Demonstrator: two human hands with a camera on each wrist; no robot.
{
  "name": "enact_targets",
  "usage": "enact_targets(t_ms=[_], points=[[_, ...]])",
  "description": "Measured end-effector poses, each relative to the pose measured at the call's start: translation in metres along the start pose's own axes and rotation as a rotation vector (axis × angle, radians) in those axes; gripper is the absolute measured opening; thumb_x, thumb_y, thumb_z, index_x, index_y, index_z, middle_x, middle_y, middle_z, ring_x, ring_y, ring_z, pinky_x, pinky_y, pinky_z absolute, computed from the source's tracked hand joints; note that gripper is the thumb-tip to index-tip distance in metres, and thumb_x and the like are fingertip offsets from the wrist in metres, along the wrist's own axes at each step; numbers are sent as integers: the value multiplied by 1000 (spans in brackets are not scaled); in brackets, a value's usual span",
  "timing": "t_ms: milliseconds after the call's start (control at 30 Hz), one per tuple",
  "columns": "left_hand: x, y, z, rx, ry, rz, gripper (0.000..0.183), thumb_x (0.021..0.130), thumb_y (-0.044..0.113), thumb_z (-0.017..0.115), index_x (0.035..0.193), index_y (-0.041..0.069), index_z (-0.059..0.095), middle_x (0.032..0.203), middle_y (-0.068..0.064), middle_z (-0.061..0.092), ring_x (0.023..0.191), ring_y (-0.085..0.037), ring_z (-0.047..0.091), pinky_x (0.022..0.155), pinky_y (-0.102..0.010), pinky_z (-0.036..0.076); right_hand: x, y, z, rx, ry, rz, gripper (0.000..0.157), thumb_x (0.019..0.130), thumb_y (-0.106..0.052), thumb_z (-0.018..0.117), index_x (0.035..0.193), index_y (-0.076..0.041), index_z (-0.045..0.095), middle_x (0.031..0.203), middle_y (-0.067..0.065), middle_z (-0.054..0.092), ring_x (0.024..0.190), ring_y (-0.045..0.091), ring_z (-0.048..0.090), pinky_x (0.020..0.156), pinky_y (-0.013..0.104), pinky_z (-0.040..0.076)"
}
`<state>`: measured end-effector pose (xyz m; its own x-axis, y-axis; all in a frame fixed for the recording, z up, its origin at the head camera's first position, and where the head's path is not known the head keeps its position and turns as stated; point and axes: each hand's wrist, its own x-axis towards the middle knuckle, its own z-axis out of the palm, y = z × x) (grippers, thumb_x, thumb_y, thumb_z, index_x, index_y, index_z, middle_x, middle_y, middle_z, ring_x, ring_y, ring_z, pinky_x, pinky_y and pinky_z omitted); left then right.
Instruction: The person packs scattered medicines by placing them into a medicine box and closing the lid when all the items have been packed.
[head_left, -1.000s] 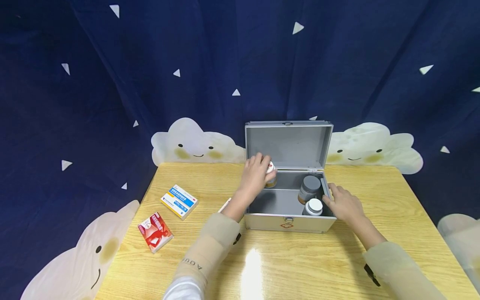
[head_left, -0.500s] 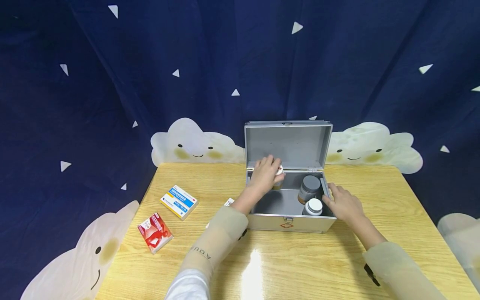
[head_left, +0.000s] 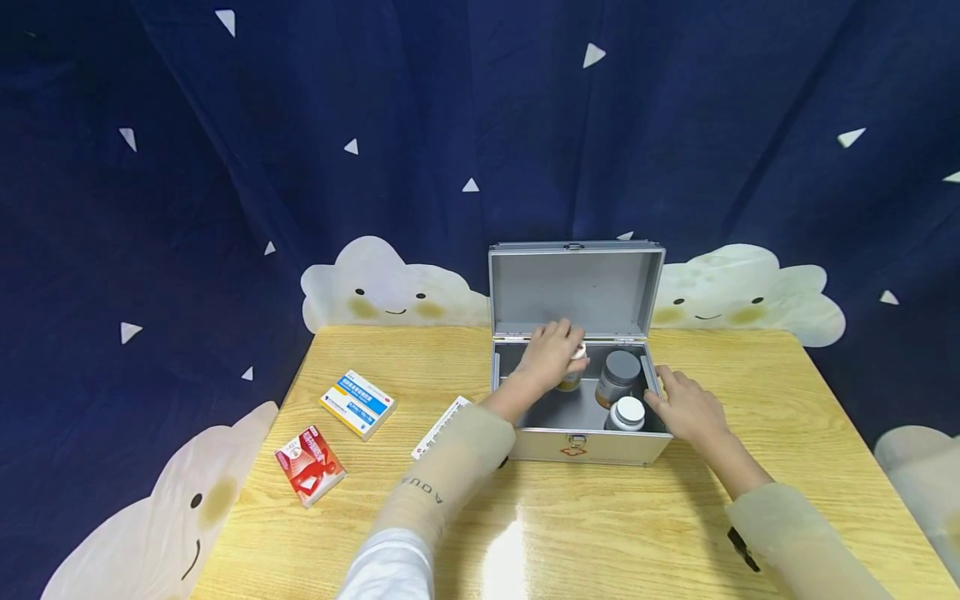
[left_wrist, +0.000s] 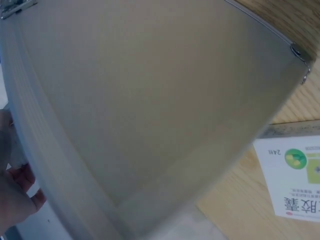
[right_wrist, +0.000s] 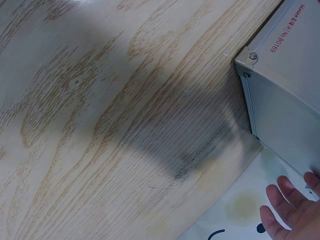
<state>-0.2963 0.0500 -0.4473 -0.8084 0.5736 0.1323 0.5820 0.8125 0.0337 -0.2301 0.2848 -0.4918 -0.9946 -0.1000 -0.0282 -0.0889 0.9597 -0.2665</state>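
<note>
An aluminium medicine case stands with its lid raised against the curtain. My left hand reaches inside and grips a white-capped pill bottle, partly covered by the fingers. Right of it in the case are a grey-lidded jar and a white pill bottle. My right hand rests at the case's right side, thumb near the rim. In the right wrist view, the fingers of that hand are spread loosely beside the case wall. The left wrist view shows mostly the case front, with the left fingers at its edge.
Left of the case lie a white medicine box partly under the left forearm, a blue-and-white medicine box and a red medicine box. All rest on the wooden table. A dark blue curtain hangs behind.
My left hand has carried the pill bottle rightward inside the case, from its left end to close beside the grey-lidded jar. More of the white medicine box shows. The right hand stays put.
</note>
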Motion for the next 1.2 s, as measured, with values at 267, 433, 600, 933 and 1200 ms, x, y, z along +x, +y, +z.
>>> enact_targets(t_ms=[267, 433, 600, 933, 1200], points=[[7, 11, 8, 49, -30, 21, 46, 89, 47, 49, 126, 20, 47, 116, 0, 49, 111, -16, 46, 95, -33, 38, 0, 0, 0, -1, 4, -2, 51, 93, -37, 40, 130, -2, 36, 119, 30, 48, 103, 48, 48, 69, 58, 44], [10, 16, 12, 56, -55, 18, 46, 90, 47, 48, 127, 21, 46, 121, -1, 48, 117, -17, 43, 98, -35, 37, 0, 0, 0, 3, 4, 0, 51, 93, -37, 41, 130, -2, 36, 120, 30, 48, 104, 49, 48, 71, 59, 43], [15, 19, 19, 37, -84, 3, 45, 89, 47, 49, 126, 21, 46, 124, -1, 47, 119, -17, 42, 102, -38, 34, 0, 0, 0, 2, -1, 3, 51, 93, -36, 41, 131, -2, 35, 121, 30, 47, 105, 49, 47, 71, 59, 43], [18, 24, 28, 69, -95, -4, 44, 89, 47, 49, 125, 22, 48, 122, 2, 48, 116, -15, 44, 100, -35, 35, 0, 0, 0, 14, 2, 2, 51, 93, -36, 41, 131, -2, 35, 120, 30, 48, 104, 49, 48, 72, 60, 43], [20, 27, 31, 87, -117, -9, 42, 91, 45, 48, 126, 22, 46, 126, 1, 46, 120, -16, 41, 102, -35, 33, 0, 0, 0, 12, 4, 3, 51, 93, -36, 41, 130, -2, 36, 119, 30, 49, 103, 48, 48, 70, 59, 43]])
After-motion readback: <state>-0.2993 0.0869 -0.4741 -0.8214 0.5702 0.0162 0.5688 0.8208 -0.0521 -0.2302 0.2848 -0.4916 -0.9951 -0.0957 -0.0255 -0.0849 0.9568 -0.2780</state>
